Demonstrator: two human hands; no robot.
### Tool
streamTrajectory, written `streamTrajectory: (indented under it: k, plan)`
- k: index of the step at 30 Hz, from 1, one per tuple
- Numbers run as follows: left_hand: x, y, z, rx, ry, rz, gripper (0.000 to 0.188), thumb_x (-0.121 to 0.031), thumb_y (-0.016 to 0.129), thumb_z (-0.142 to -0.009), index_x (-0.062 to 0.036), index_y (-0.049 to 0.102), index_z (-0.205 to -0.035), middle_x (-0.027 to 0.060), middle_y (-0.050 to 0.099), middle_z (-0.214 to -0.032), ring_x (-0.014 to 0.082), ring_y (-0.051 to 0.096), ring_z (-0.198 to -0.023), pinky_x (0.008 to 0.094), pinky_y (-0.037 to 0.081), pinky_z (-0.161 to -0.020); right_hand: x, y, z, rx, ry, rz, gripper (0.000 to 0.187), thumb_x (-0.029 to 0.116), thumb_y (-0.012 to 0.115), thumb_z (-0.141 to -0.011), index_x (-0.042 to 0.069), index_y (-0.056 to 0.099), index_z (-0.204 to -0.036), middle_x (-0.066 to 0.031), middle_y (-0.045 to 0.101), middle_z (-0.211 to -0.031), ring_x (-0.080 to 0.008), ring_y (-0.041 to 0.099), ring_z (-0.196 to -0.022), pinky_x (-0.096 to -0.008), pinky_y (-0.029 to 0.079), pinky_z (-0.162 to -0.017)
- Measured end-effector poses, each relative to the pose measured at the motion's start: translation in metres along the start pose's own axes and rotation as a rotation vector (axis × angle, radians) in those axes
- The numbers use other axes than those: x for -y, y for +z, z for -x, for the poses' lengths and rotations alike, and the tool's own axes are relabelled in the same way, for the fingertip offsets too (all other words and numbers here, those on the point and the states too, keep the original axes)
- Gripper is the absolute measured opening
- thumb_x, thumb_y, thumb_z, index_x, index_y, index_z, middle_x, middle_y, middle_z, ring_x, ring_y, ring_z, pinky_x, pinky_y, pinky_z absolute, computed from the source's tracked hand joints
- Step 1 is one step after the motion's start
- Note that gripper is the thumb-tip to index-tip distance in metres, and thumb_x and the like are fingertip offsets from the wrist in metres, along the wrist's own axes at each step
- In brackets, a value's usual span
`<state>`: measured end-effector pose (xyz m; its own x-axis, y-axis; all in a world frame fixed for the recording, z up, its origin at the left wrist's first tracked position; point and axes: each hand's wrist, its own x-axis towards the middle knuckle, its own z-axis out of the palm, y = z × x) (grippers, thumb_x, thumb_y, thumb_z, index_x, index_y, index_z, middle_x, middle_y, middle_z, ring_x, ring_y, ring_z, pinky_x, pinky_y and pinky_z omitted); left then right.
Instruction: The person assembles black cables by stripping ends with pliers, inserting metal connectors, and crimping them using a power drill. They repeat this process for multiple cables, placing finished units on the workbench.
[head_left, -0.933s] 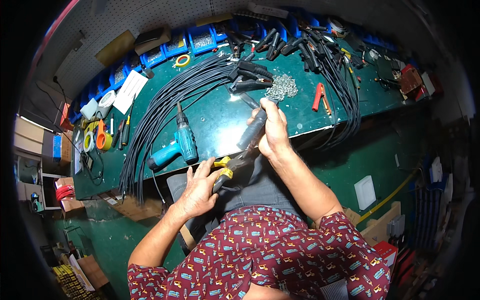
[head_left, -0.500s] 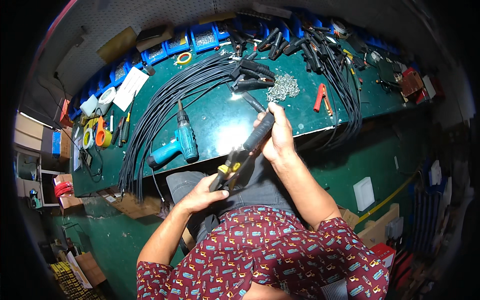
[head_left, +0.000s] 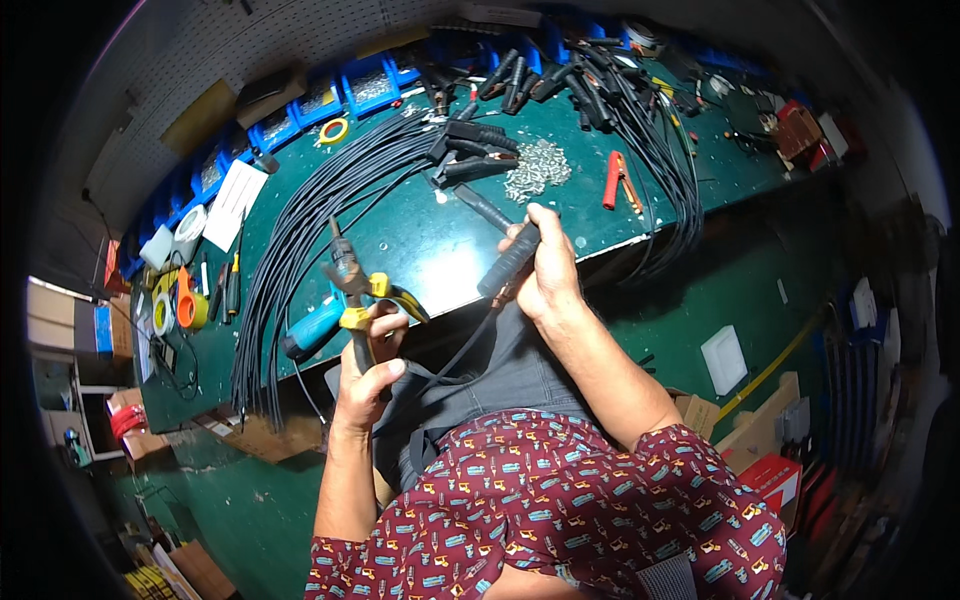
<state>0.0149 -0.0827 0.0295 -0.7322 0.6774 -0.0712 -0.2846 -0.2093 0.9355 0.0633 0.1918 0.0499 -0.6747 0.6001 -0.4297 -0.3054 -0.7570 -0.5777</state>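
Observation:
My left hand (head_left: 368, 365) is closed round pliers with yellow and black handles (head_left: 356, 318), their jaws pointing up over the cordless drill. In my right hand (head_left: 552, 270) is a black cable clamp (head_left: 508, 264) with a ribbed grip, held at the bench's front edge above my lap. From the near end of its grip a dark cable (head_left: 462, 352) runs down across my legs. The pliers and clamp are apart. A teal drill (head_left: 314, 328) lies on the bench behind my left hand and is partly hidden. Beyond the held clamp is a heap of small silver screws (head_left: 538, 168).
The green bench (head_left: 590, 130) bears a long bundle of black cables (head_left: 318, 185) at left and more black clamps (head_left: 475, 165). At right are a red-handled clamp (head_left: 613, 182) and another cable bundle (head_left: 665, 190). Blue bins (head_left: 370, 88) line the back.
My left hand has swung the pliers up and left, away from the clamp. The right hand still holds the clamp in nearly the same place. The view has shifted slightly.

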Motion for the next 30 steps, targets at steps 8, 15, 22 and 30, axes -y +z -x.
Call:
streamTrajectory:
  k: [8, 15, 22, 30]
  plan:
    - [0.011, 0.006, -0.015, -0.012, 0.141, 0.164, 0.067, -0.025, 0.073, -0.070, -0.0037, 0.061, -0.132, 0.0132, 0.043, -0.155, 0.0287, 0.034, -0.149, 0.0542, 0.019, -0.125, 0.001, 0.001, 0.003, -0.022, 0.048, -0.008, 0.025, 0.034, 0.070, -0.093, 0.014, 0.056, -0.093, -0.0043, 0.060, -0.077, -0.0187, 0.061, -0.069, -0.0347, 0.053, -0.063]
    - [-0.021, 0.011, -0.018, -0.045, 0.110, -0.080, 0.069, -0.034, 0.074, -0.066, -0.0016, 0.066, -0.127, 0.0144, 0.038, -0.161, 0.0280, 0.029, -0.154, 0.0496, 0.020, -0.125, 0.003, -0.007, 0.001, 0.026, 0.092, -0.030, 0.025, 0.035, 0.070, -0.093, 0.015, 0.055, -0.091, -0.0032, 0.060, -0.077, -0.0181, 0.061, -0.069, -0.0352, 0.051, -0.062]
    - [-0.002, 0.045, -0.036, 0.263, 0.129, 0.578, 0.083, -0.029, 0.071, -0.072, -0.0234, 0.050, -0.152, 0.0200, 0.021, -0.169, 0.0373, 0.019, -0.157, 0.0624, 0.015, -0.124, -0.003, -0.004, 0.002, 0.000, 0.080, -0.019, 0.025, 0.037, 0.068, -0.093, 0.016, 0.055, -0.091, -0.0029, 0.060, -0.077, -0.0172, 0.061, -0.069, -0.0346, 0.051, -0.061]
    - [-0.001, 0.063, -0.055, 0.116, 0.163, 0.522, 0.050, -0.015, 0.073, -0.079, -0.0033, 0.062, -0.126, 0.0164, 0.051, -0.142, 0.0308, 0.049, -0.136, 0.0517, 0.038, -0.118, -0.017, 0.011, 0.021, 0.011, 0.113, -0.034, 0.025, 0.037, 0.067, -0.094, 0.015, 0.054, -0.092, -0.0029, 0.058, -0.078, -0.0172, 0.058, -0.069, -0.0346, 0.051, -0.062]
